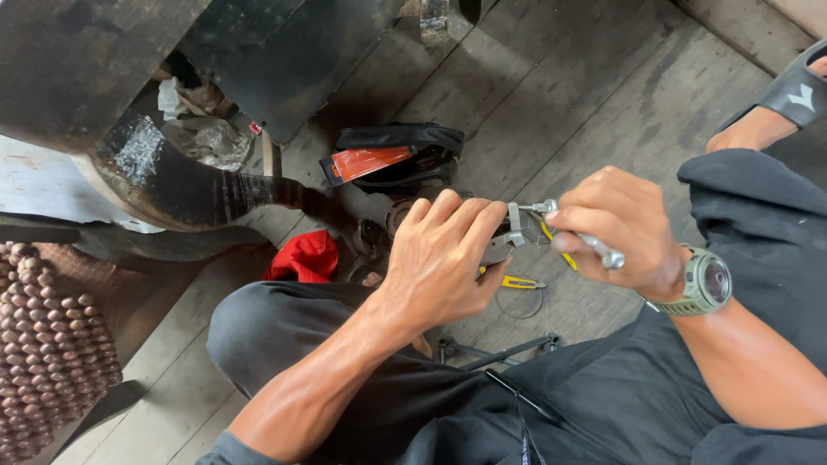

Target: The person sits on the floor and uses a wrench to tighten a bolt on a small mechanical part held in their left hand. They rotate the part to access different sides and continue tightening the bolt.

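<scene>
left hand (444,258) — grip clamped on small metal part (515,226) above wooden floor (603,95) | right hand (616,228) — grip closed round silver wrench (594,245) at that part | advice: brace part firmly, seat wrench squarely, turn slowly

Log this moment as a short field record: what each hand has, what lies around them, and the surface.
left hand: closed around a small metal part, fingers curled over it
right hand: grips a metal hand tool meeting the part; green wristwatch on the wrist
under hands: yellow-handled tool and a wire ring
nearby: red cloth, black pouch with orange card, beaded mat
surface: wooden plank floor
posture: seated, dark trousers, sandalled foot
</scene>
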